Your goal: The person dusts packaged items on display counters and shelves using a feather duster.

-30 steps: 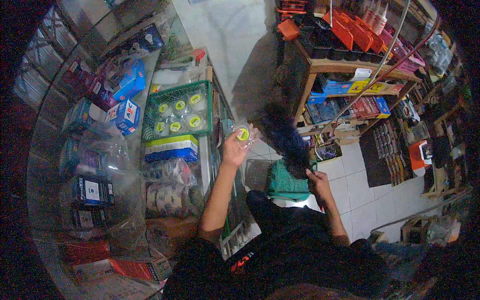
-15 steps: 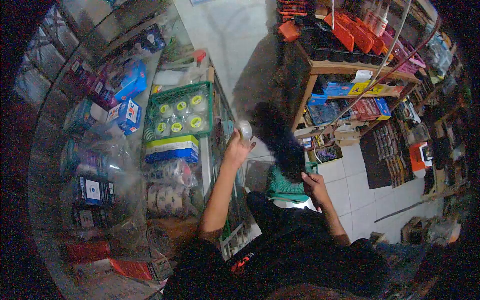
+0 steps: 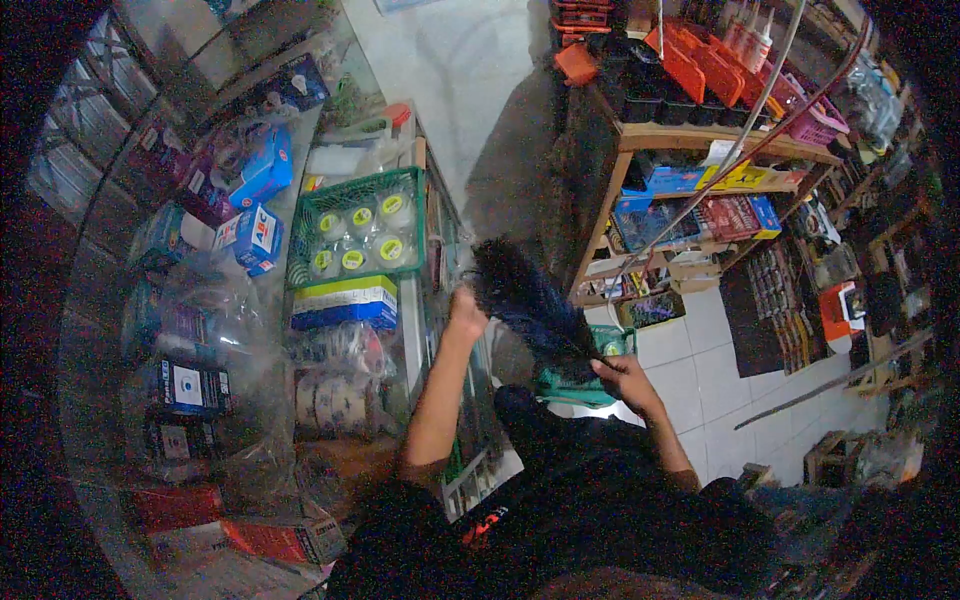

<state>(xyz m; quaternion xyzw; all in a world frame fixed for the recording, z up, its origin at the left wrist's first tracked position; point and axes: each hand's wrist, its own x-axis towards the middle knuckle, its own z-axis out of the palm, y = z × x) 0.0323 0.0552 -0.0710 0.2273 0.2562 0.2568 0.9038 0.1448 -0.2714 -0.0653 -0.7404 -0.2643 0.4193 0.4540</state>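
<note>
Duster point(image 3: 535, 312) blue-black; basket point(image 3: 420, 235) green; round labels point(image 3: 391, 248) yellow-green; shirt point(image 3: 610, 490) black

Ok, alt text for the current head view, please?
A person's right hand grips a dark feather duster, its feathers angled toward the left hand, whose grasp is partly hidden. At left, a green plastic basket on a counter holds six yellow-labelled clear rolls; stocked wooden shelves stand at right.

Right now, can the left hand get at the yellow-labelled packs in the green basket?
Probably yes: left hand is near the green basket, nothing seems to cover the packs. Dark duster partly hides that hand; can't tell if it's free.
</note>
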